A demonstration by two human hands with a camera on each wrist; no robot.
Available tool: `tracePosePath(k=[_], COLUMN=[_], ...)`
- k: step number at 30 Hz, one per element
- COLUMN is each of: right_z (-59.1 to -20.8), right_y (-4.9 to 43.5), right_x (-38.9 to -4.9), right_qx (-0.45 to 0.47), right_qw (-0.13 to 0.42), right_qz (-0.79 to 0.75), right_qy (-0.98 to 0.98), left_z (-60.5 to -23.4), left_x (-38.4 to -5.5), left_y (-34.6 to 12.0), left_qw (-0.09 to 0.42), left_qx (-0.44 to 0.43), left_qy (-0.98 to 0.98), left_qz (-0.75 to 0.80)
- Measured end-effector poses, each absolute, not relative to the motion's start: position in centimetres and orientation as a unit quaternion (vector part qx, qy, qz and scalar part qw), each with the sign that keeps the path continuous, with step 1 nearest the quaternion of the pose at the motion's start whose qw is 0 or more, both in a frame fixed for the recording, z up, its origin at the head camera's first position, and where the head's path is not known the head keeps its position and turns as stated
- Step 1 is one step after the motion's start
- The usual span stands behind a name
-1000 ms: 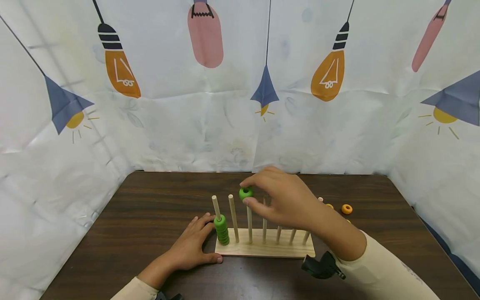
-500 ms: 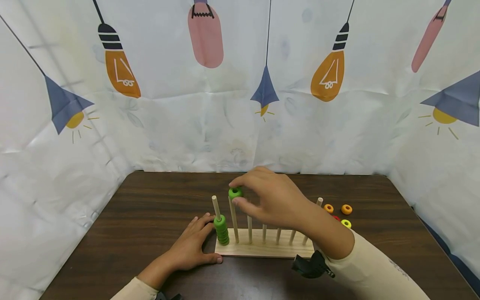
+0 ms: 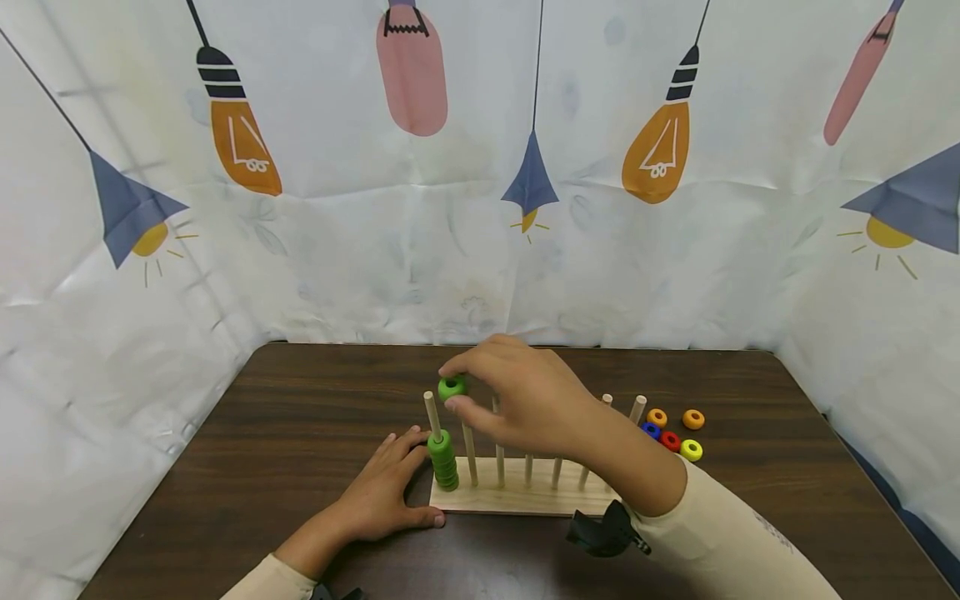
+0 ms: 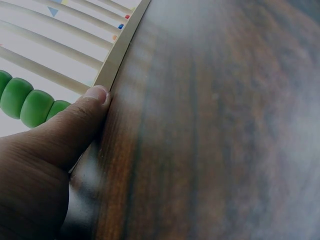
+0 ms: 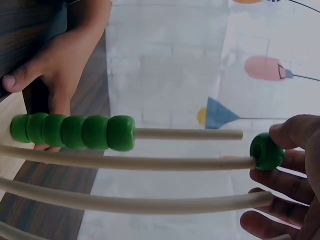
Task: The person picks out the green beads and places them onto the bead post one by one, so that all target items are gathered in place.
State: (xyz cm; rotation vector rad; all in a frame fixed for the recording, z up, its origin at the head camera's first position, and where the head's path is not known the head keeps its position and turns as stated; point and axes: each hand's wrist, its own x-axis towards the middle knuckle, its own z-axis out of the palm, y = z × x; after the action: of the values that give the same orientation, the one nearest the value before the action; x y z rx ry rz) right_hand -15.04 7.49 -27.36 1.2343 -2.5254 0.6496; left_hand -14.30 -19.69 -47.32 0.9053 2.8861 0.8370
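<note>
A wooden bead stand (image 3: 517, 500) with a row of upright pegs lies before me. On its leftmost peg sits a stack of several green beads (image 3: 442, 461). My left hand (image 3: 382, 493) holds the stand's left end, thumb at the front edge and fingers towards the back. Between thumb and fingertips my right hand (image 3: 525, 387) pinches one green bead (image 3: 452, 388). In the right wrist view that bead (image 5: 269, 151) is at the tip of the second peg (image 5: 200, 163), near the top of the first; whether it is threaded on, I cannot tell.
Loose beads lie on the dark wooden table (image 3: 300, 417) right of the stand: two orange beads (image 3: 693, 419), a blue bead (image 3: 650, 431), a red bead (image 3: 670, 441) and a yellow bead (image 3: 691, 451). A printed white cloth (image 3: 360, 250) hangs behind the table.
My right hand has carried the green bead leftwards, from above the third peg to the top of the second. More loose beads now show beyond the right forearm. The left hand has stayed still.
</note>
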Motion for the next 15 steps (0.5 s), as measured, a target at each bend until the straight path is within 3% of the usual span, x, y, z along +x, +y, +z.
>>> tracePosePath(k=[15], right_z=[-27.6], right_y=[5.8], right_x=[-15.4], right_qx=[0.432], right_qw=[0.126], right_qz=[0.220], right_qy=[-0.865], left_z=[-47.0], left_x=[-14.3], left_y=[-19.7], left_qw=[0.021], left_qx=[0.285], left_qy=[0.920], left_qz=[0.270])
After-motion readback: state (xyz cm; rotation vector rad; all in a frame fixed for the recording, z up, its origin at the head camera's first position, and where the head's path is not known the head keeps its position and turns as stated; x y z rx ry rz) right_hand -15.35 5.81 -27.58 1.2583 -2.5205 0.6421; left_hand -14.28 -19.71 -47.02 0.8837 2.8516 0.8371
